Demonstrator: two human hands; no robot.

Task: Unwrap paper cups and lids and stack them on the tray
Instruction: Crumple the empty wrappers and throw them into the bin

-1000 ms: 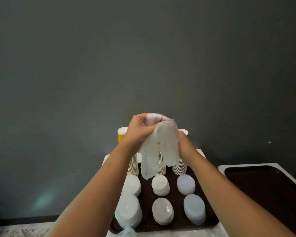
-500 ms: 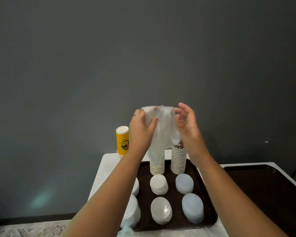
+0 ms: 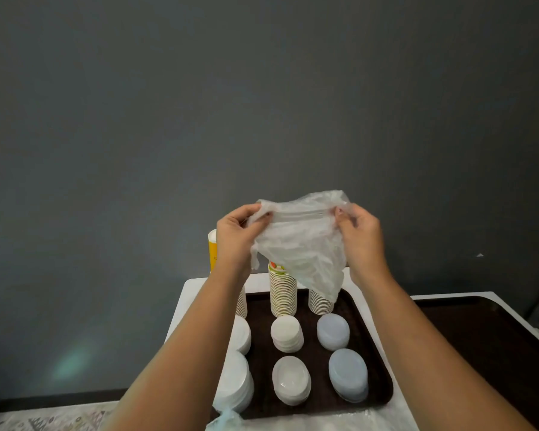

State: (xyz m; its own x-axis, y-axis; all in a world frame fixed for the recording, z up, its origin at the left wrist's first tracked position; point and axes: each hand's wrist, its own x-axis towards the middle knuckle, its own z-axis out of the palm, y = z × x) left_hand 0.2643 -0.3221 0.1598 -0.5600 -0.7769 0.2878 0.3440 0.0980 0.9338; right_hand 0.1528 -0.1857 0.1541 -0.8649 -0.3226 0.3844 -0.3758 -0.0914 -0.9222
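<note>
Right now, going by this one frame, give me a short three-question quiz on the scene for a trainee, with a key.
1. True or false: the plastic wrap held above the tray still has cups inside it.
2. How does each hand hold the wrap?
A. left hand and right hand each pinch a top corner
B. one hand only
C. both press it flat on the tray
3. Fill in: the cup stacks stand along the tray's ____ edge, behind the lid stacks.

Key: 1 false, it hangs empty; 2 A; 3 far.
</note>
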